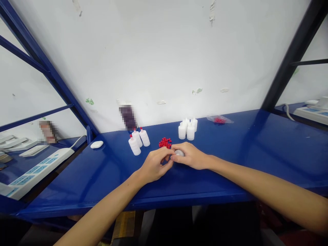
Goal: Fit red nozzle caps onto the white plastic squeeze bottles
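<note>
My right hand (192,156) is wrapped round a small white plastic bottle (180,153), which lies tilted with its tip towards my left hand. At that tip end, the fingers of my left hand (155,165) are pinched together; whatever sits between them is hidden. Just beyond my hands is a loose pile of small red caps (165,142). To the left stand three white bottles with red caps (135,146) on their tips. Several white bottles without red caps (190,132) stand in a group behind my right hand.
A clear plastic bag (219,120) with red pieces lies at the back right of the blue table (230,147). A white rounded case (96,145) is at the left. Beyond the blue frame are a power strip (41,171) and flat white items. A blurred dark object (128,117) leans against the wall.
</note>
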{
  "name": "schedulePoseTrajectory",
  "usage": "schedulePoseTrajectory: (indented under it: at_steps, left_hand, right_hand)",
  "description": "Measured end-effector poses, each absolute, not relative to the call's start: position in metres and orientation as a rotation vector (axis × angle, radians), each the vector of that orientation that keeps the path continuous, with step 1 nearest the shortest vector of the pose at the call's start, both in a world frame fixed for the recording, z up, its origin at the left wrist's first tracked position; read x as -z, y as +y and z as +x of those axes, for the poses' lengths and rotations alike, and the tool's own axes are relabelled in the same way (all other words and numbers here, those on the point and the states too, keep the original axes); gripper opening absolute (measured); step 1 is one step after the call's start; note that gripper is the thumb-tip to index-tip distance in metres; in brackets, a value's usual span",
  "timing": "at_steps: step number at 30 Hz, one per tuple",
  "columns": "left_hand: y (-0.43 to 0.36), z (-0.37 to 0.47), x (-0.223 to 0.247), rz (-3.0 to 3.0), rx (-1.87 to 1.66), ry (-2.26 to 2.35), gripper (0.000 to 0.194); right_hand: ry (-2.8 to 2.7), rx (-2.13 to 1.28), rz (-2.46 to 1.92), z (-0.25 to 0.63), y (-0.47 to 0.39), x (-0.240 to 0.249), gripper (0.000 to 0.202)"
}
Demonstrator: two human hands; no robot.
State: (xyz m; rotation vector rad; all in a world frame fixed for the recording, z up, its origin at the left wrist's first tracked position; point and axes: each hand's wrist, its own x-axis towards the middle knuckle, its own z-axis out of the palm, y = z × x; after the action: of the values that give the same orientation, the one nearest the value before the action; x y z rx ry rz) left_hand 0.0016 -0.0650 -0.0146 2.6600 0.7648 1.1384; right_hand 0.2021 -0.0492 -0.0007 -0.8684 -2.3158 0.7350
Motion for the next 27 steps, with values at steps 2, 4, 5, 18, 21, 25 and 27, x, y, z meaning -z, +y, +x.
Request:
schedulePoseTrajectory:
  at_steps: [2, 4, 5, 18, 21, 25, 27]
  left_hand:
    - [-0.065, 0.002, 0.017, 2.665, -1.114, 0.736, 0.01]
    - [-0.066, 0.002, 0.018, 2.687, -1.098, 0.719, 0.009]
    - [-0.066, 0.002, 0.018, 2.699, -1.092, 0.719, 0.009]
    - [-0.059, -0.041, -0.004, 2.647, -0.451, 2.062, 0.024]
    - [-0.059, -0.038, -0.005, 2.558, -0.296, 2.288, 0.028]
    - [-0.064, -0.024, -0.002, 2.72, -0.371, 2.07, 0.03]
    - [-0.067, -0.018, 0.001, 2.847, -0.307, 1.817, 0.031]
  right_hand:
    - [-2.348, -0.689, -0.887, 0.201, -0.052, -0.001, 0.034]
    - [-2.37, -0.665, -0.884, 0.199, -0.054, -0.001, 0.032]
    - [-2.371, -0.66, -0.88, 0.199, -0.055, -0.001, 0.031]
    - [-2.138, -0.509, -0.994, 0.21, -0.037, 0.003, 0.045]
    - [-2.053, -0.458, -1.009, 0.209, -0.041, 0.001, 0.043]
    - [-1.951, -0.419, -0.916, 0.211, -0.045, -0.001, 0.031]
    - [-1.957, -0.448, -0.868, 0.214, -0.044, 0.0, 0.026]
